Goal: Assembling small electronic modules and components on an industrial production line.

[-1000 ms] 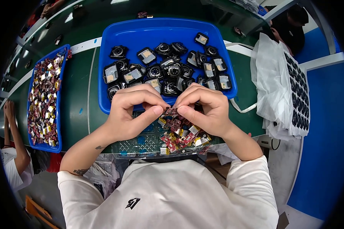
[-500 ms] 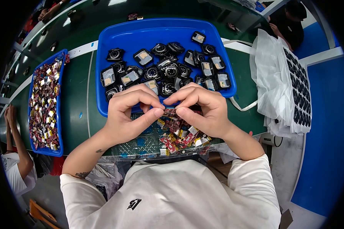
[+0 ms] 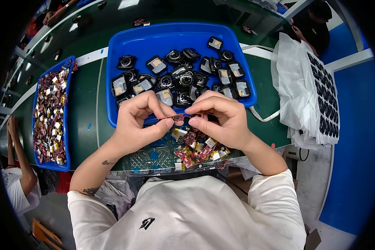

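Observation:
My left hand [image 3: 139,121] and my right hand [image 3: 221,121] meet over the near edge of a green table, each pinching one end of a small red flat part [image 3: 173,118]. Under the hands lies a clear tray [image 3: 154,160] with a heap of small red, silver and yellow parts [image 3: 198,148]. Just beyond the hands stands a big blue tray [image 3: 162,39] holding several black square housings [image 3: 183,77].
A second, narrow blue tray [image 3: 50,112] full of small red and yellow parts lies at the left. White bags with sheets of black pieces [image 3: 316,91] are stacked at the right. Another person's arm [image 3: 18,154] shows at lower left, someone else at top right.
Both hands stayed together over the clear tray; the fingers shifted slightly and the small red part now shows stretched between the two pinches.

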`<action>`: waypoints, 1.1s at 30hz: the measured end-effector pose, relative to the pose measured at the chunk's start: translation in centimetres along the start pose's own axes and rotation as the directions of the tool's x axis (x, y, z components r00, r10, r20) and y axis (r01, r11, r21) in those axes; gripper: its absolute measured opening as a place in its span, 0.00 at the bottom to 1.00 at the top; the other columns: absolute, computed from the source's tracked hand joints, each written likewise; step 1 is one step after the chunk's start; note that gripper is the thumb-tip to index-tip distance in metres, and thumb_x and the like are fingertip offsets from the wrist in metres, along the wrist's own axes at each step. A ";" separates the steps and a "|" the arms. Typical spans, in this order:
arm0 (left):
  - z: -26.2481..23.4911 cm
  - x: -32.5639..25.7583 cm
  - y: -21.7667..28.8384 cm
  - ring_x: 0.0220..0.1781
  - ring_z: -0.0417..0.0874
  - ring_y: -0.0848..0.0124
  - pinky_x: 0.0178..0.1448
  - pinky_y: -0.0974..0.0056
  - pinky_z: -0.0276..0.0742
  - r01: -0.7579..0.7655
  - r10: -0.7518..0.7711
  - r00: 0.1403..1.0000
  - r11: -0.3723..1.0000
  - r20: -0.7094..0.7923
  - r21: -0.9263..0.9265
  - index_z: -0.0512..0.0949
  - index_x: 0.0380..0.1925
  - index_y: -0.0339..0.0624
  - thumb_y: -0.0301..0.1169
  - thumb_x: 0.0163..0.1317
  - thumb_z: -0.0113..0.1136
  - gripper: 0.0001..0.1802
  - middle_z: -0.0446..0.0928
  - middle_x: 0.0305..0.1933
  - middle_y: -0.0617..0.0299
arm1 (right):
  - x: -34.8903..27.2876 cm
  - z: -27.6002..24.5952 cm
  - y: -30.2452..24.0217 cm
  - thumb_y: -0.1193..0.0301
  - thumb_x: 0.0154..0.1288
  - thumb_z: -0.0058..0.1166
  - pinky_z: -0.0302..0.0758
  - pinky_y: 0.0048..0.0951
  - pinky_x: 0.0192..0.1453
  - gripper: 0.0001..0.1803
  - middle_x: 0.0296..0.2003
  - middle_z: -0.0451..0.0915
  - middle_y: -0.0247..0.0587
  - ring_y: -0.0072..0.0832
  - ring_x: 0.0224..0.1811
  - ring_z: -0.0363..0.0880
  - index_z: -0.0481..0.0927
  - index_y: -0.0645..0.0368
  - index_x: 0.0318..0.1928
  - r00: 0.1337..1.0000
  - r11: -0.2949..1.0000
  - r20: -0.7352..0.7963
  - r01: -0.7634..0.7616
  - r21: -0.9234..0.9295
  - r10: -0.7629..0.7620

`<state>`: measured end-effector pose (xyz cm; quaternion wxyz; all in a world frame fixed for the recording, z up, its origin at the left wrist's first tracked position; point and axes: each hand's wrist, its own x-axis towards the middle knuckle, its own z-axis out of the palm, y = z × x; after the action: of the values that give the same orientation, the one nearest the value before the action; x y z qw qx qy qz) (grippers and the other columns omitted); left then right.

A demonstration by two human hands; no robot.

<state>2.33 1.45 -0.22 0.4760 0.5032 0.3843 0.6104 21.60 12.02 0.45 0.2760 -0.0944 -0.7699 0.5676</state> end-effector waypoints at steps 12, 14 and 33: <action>0.3 0.1 0.4 0.24 0.69 0.86 0.27 0.76 0.63 0.073 -0.062 0.997 0.930 -0.041 0.361 0.82 0.30 0.37 0.27 0.57 0.66 0.05 0.77 0.24 0.69 | 0.2 0.6 0.1 0.82 0.54 0.61 0.74 0.16 0.31 0.09 0.33 0.81 0.41 0.19 0.30 0.79 0.83 0.65 0.39 0.972 0.971 -0.121 0.179 -0.157 -0.199; 0.2 0.1 0.3 0.24 0.69 0.85 0.27 0.76 0.62 0.068 -0.057 0.998 0.935 -0.040 0.349 0.82 0.31 0.37 0.27 0.57 0.66 0.05 0.77 0.25 0.68 | 0.1 0.9 -0.1 0.81 0.56 0.61 0.73 0.14 0.29 0.08 0.32 0.80 0.40 0.16 0.30 0.78 0.82 0.66 0.39 0.982 0.983 -0.176 -0.032 0.181 0.065; -0.1 0.0 0.1 0.24 0.70 0.86 0.27 0.77 0.64 0.087 -0.086 0.996 0.911 -0.020 0.404 0.83 0.30 0.38 0.29 0.56 0.66 0.06 0.78 0.25 0.67 | -0.2 0.5 0.3 0.79 0.59 0.59 0.68 0.13 0.22 0.02 0.29 0.80 0.37 0.12 0.21 0.75 0.81 0.67 0.32 0.995 0.995 -0.094 0.041 0.089 -0.032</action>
<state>2.26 1.47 -0.16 0.3879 0.5729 0.5243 0.4965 21.43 11.59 -0.01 0.3255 -0.0937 -0.7313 0.5920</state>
